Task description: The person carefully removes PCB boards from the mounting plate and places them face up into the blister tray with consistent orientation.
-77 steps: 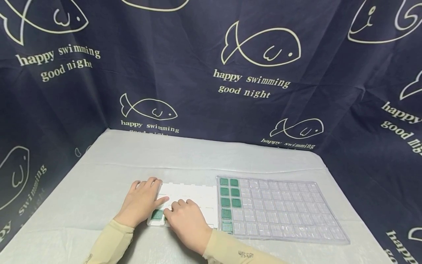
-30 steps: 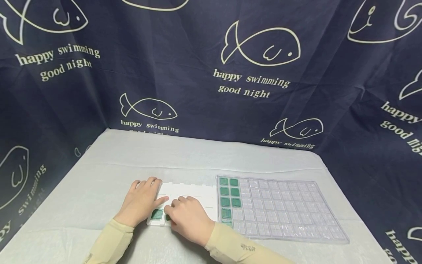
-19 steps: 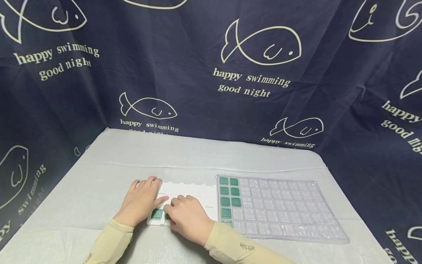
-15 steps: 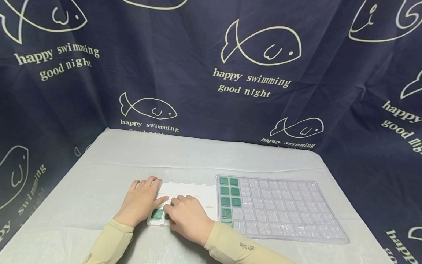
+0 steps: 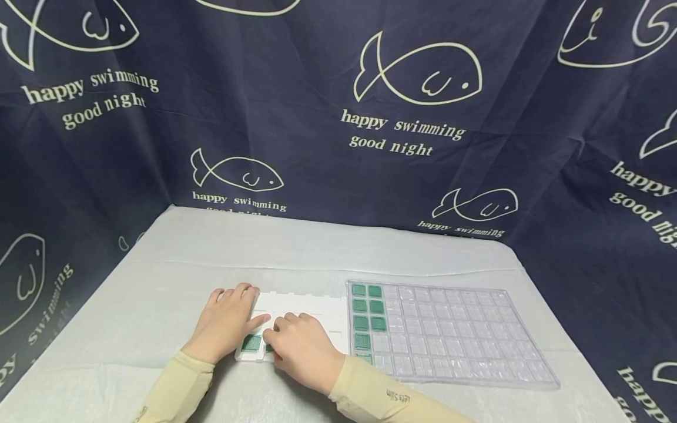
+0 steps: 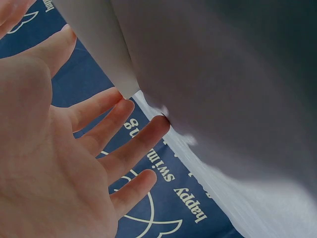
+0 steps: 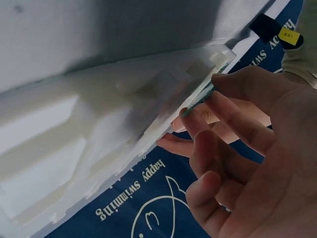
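A white tray (image 5: 307, 304) with shallow recesses lies in front of me. My left hand (image 5: 224, 323) rests along its left edge, thumb stretched over the tray; in the left wrist view the fingers are spread and nearly straight, fingertips at the edge. One small green circuit board (image 5: 251, 343) sits in the near-left recess. My right hand (image 5: 304, 352) pinches a second green board (image 7: 199, 100) between thumb and fingers, low over the recess beside it. Most of that board is hidden in the head view, and whether it is seated cannot be told.
Right of the white tray lies a clear plastic tray (image 5: 449, 335) with a grid of pockets. Several green boards (image 5: 360, 305) fill its leftmost pockets. The right forearm sleeve (image 5: 386, 390) crosses its near-left corner. A dark blue fish-print curtain (image 5: 317, 117) surrounds the white-covered table (image 5: 174, 252).
Since the earliest frame, my right hand has shifted slightly right and away from me, its sleeve now covering more of the nearest board in the clear tray. My left hand has stayed put.
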`<state>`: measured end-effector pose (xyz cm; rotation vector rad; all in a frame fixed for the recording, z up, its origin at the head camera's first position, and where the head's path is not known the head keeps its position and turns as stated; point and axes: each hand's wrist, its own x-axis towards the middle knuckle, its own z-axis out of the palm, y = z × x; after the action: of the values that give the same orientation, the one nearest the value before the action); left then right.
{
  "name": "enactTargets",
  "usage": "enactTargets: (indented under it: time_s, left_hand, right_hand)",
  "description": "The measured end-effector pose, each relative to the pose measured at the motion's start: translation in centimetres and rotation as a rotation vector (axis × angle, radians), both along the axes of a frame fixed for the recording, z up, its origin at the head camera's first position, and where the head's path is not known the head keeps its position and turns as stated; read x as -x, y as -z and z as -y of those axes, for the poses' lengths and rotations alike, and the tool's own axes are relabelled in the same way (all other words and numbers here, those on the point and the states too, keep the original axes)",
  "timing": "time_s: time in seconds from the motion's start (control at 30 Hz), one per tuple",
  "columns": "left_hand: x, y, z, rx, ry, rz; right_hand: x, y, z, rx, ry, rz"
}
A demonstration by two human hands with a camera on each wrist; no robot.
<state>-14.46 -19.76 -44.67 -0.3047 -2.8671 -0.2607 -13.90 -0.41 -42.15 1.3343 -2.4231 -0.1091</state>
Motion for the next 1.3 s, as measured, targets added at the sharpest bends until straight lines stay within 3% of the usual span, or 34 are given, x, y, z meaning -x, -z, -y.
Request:
enactTargets:
  time_s: [0.73,1.3]
  left_hand:
    - [0.0,-0.1,-0.1,0.001,-0.005,0.015]
    - [0.1,-0.1,-0.1,0.003,-0.011,0.021]
  right_hand:
    - [-0.1,-0.8,-1.3,0.011,0.036,0.006]
    - [0.0,-1.5,-3.8,0.045,0.081,0.086]
